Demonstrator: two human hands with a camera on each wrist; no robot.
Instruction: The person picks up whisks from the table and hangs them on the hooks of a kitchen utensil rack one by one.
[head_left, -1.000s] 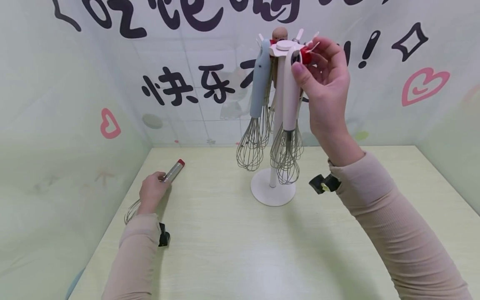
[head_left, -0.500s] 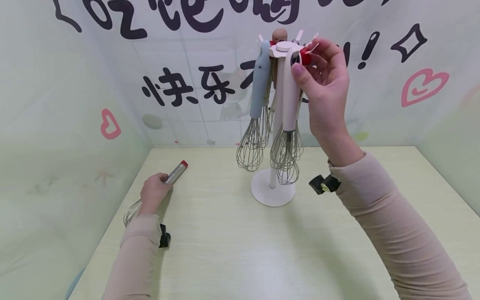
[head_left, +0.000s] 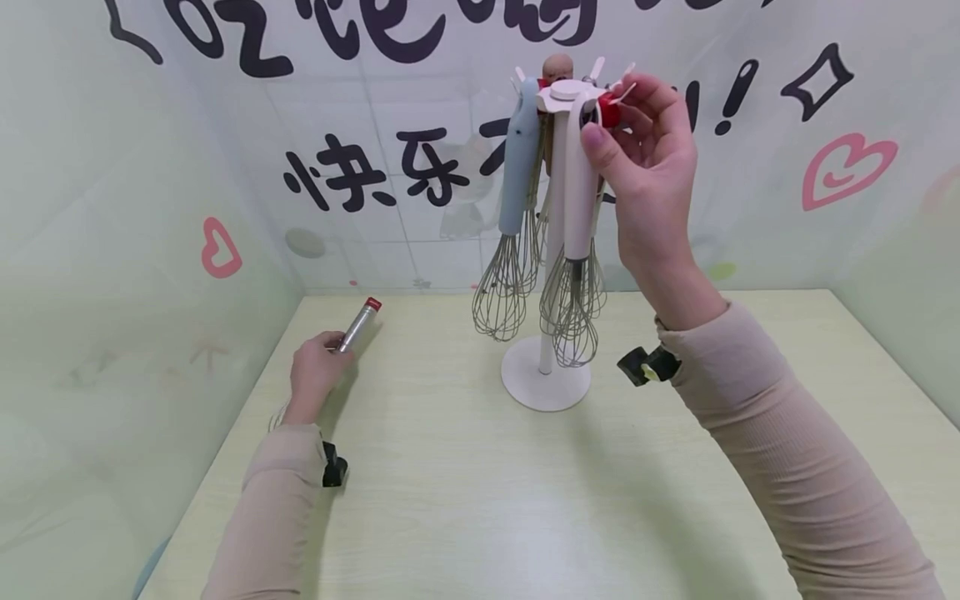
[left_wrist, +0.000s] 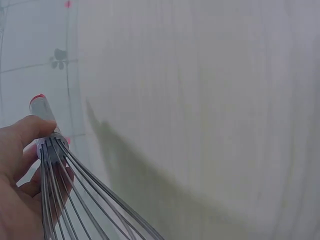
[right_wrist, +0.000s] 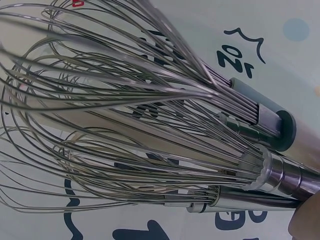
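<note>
Left hand (head_left: 315, 367) low, fingers curled round a thin handle, thumb on top; in the left wrist view the thumb (left_wrist: 25, 131) wraps the handle end. Left forearm in a beige sleeve runs up from the bottom edge, black wrist mount on its underside. Right hand (head_left: 645, 175) raised high, wrist bent, thumb and fingertips pinching at the top, other fingers loosely curled. Right forearm, same beige sleeve, angles up from the lower right corner, black mount at wrist. The 2 hands well apart.
</note>
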